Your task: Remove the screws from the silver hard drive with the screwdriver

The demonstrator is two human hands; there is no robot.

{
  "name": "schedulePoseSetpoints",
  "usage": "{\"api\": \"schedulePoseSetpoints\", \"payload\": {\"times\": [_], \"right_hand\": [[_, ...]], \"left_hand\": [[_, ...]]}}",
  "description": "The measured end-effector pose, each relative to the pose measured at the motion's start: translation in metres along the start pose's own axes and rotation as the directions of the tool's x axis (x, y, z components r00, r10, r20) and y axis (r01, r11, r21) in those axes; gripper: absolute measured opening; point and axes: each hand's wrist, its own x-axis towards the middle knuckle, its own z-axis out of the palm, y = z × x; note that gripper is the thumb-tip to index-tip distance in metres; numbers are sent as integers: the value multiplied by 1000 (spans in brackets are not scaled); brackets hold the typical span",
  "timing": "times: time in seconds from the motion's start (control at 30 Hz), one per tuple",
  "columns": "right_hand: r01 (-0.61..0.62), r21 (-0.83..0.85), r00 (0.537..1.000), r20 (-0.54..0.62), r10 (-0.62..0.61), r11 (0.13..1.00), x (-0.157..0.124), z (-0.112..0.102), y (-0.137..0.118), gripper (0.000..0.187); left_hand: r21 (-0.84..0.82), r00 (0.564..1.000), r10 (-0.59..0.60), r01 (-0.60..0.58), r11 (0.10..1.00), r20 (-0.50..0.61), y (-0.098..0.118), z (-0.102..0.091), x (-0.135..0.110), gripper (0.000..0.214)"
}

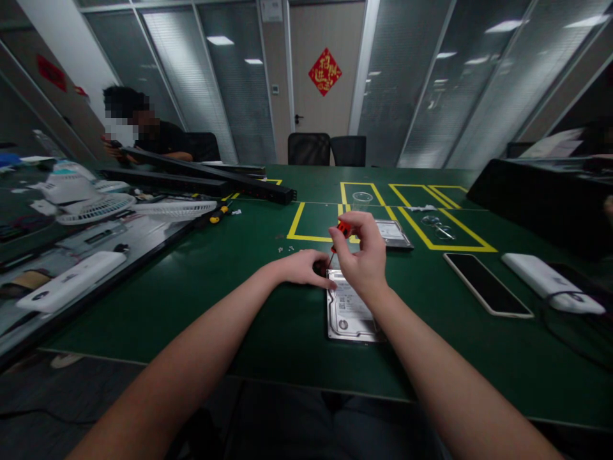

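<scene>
My right hand (pixel 364 259) is pinching the red screwdriver (pixel 341 231) upright; my left hand (pixel 306 267) is steadying the hard drive (pixel 347 313). Tilting could make the tip slip off.

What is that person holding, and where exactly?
The right hand pinches a small screwdriver by its red handle; the left hand rests on the hard drive.

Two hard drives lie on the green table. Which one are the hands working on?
The nearer hard drive, at the table's front edge: the left hand rests at its top corner and the right hand holds a red screwdriver over it. The other hard drive lies untouched.
</scene>
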Motion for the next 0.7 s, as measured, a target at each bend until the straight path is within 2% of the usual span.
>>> {"api": "schedulePoseSetpoints", "payload": {"times": [0.4, 0.7], "right_hand": [[15, -5, 999, 44, -15, 1000, 3, -3, -8, 19], [11, 7, 998, 70, -11, 1000, 3, -6, -8, 34]], "left_hand": [[25, 1000, 11, -11, 1000, 7, 1, -1, -1, 59], [60, 1000, 5, -6, 998, 17, 0, 0, 0, 59]]}}
